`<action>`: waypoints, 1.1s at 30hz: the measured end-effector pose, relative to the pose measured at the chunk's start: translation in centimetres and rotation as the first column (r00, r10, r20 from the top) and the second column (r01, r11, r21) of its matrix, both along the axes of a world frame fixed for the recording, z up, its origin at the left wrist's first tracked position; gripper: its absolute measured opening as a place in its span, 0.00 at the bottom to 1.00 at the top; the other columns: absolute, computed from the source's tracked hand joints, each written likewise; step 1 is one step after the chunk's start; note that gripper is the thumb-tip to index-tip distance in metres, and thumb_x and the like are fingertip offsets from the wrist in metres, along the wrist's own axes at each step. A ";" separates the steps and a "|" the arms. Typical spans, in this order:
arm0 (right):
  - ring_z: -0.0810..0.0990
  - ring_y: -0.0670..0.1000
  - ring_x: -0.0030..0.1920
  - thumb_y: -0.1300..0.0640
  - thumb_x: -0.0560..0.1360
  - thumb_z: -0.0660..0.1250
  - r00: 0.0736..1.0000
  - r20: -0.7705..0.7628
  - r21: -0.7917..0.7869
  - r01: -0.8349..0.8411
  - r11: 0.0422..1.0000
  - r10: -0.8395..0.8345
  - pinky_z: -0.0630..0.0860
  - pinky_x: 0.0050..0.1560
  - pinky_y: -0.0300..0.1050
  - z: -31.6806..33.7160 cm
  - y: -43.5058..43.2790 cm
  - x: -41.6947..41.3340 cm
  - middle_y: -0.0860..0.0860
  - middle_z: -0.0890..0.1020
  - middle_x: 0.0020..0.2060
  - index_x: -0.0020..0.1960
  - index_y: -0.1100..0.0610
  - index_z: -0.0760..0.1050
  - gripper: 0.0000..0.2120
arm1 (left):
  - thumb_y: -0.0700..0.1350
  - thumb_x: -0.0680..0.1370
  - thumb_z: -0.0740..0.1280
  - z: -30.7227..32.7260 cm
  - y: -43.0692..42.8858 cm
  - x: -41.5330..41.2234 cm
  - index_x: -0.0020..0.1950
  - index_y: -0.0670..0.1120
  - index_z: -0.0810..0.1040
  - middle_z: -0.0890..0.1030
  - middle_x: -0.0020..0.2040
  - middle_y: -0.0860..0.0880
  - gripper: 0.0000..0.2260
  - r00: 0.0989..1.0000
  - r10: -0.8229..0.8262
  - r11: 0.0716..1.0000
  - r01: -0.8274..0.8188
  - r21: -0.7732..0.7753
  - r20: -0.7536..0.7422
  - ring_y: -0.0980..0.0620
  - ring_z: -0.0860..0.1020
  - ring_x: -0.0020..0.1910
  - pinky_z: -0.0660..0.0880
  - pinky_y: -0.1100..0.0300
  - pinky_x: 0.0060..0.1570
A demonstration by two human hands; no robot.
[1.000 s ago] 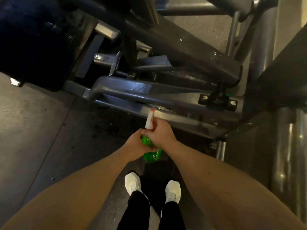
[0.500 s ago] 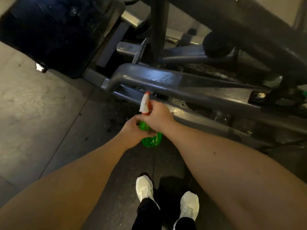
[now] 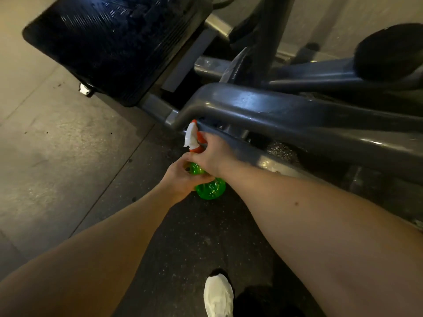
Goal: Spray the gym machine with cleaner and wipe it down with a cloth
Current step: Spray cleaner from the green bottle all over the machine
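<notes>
Grips green spray bottle [image 3: 209, 189] mid-frame: left hand [image 3: 182, 179] fingers curled round body, right hand [image 3: 211, 156] fingers clamped on trigger head, nozzle beside grey machine bar [image 3: 286, 110].

White shoe [image 3: 218, 294] on dark speckled floor [image 3: 194, 236]; pale floor panel [image 3: 57, 156] at left.

Dim, warm light; glare streaks the glossy black ribbed seat pad [image 3: 109, 42] and the grey steel frame bar [image 3: 286, 110]. Motion blur softens everything; the edges bow wide-angle.
</notes>
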State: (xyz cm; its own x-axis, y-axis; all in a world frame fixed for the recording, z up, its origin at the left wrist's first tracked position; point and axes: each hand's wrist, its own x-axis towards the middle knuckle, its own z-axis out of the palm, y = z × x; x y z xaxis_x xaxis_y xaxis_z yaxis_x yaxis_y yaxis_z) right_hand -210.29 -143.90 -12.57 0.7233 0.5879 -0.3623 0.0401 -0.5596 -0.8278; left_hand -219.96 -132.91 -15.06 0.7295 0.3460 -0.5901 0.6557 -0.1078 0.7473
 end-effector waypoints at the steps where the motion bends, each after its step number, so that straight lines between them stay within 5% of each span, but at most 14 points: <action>1: 0.75 0.44 0.54 0.45 0.75 0.75 1.000 -0.005 -0.004 0.004 1.000 -0.004 0.68 0.53 0.43 -1.0 1.1 0.1 0.42 0.78 0.51 0.67 0.49 0.75 0.23 | 0.42 0.69 0.82 -0.7 0.9 0.1 0.60 0.59 0.75 0.77 0.58 0.56 0.26 1.000 0.006 1.000 -0.006 0.006 -0.015 0.52 0.78 0.61 0.80 0.45 0.62; 6: 0.78 0.46 0.52 0.48 0.76 0.75 0.997 -0.073 0.005 -0.019 1.000 0.020 0.70 0.51 0.44 -5.8 6.3 0.2 0.42 0.78 0.47 0.62 0.48 0.77 0.17 | 0.42 0.70 0.81 -4.9 5.0 -0.1 0.74 0.52 0.71 0.75 0.58 0.59 0.35 0.997 0.048 0.999 -0.046 0.028 -0.056 0.49 0.76 0.66 0.79 0.45 0.63; 11: 0.79 0.48 0.55 0.47 0.75 0.75 0.991 -0.116 -0.018 -0.064 0.998 0.062 0.77 0.62 0.53 -9.3 10.0 0.1 0.43 0.80 0.49 0.60 0.49 0.78 0.16 | 0.43 0.70 0.81 -7.7 8.2 -0.7 0.77 0.52 0.68 0.75 0.60 0.57 0.38 0.990 0.081 0.997 -0.081 0.004 -0.117 0.47 0.76 0.67 0.80 0.46 0.62; 14: 0.80 0.50 0.58 0.47 0.76 0.75 0.988 -0.151 -0.036 -0.042 0.998 0.036 0.74 0.59 0.48 -10.8 10.9 -0.5 0.46 0.82 0.52 0.62 0.51 0.79 0.17 | 0.43 0.70 0.81 -9.4 8.9 -1.1 0.76 0.51 0.69 0.75 0.59 0.57 0.38 0.986 0.079 0.997 -0.079 0.008 -0.149 0.47 0.75 0.68 0.78 0.44 0.65; 22: 0.78 0.51 0.64 0.48 0.75 0.77 0.945 -0.308 -0.136 0.074 0.988 -0.113 0.74 0.63 0.49 -15.5 5.6 -1.2 0.48 0.81 0.62 0.72 0.50 0.73 0.28 | 0.50 0.71 0.81 -13.1 4.8 -1.1 0.75 0.55 0.69 0.76 0.58 0.57 0.36 0.954 -0.143 0.988 0.154 0.023 -0.264 0.53 0.77 0.59 0.78 0.51 0.62; 27: 0.80 0.51 0.56 0.47 0.74 0.77 0.935 -0.314 -0.231 0.092 0.969 -0.164 0.72 0.54 0.47 -17.8 2.9 -1.0 0.47 0.80 0.51 0.67 0.52 0.77 0.24 | 0.48 0.71 0.81 -15.9 2.0 -0.9 0.62 0.58 0.72 0.80 0.54 0.58 0.25 0.944 -0.198 0.980 0.196 -0.034 -0.263 0.58 0.80 0.53 0.79 0.52 0.61; 33: 0.77 0.46 0.52 0.47 0.74 0.77 0.910 -0.323 -0.244 0.184 0.952 -0.259 0.72 0.53 0.44 -18.4 -1.9 -2.5 0.42 0.78 0.48 0.66 0.49 0.76 0.23 | 0.51 0.70 0.81 -16.8 -1.3 -1.3 0.73 0.54 0.71 0.79 0.57 0.56 0.34 0.896 -0.333 0.939 0.344 -0.015 -0.295 0.55 0.79 0.57 0.77 0.57 0.56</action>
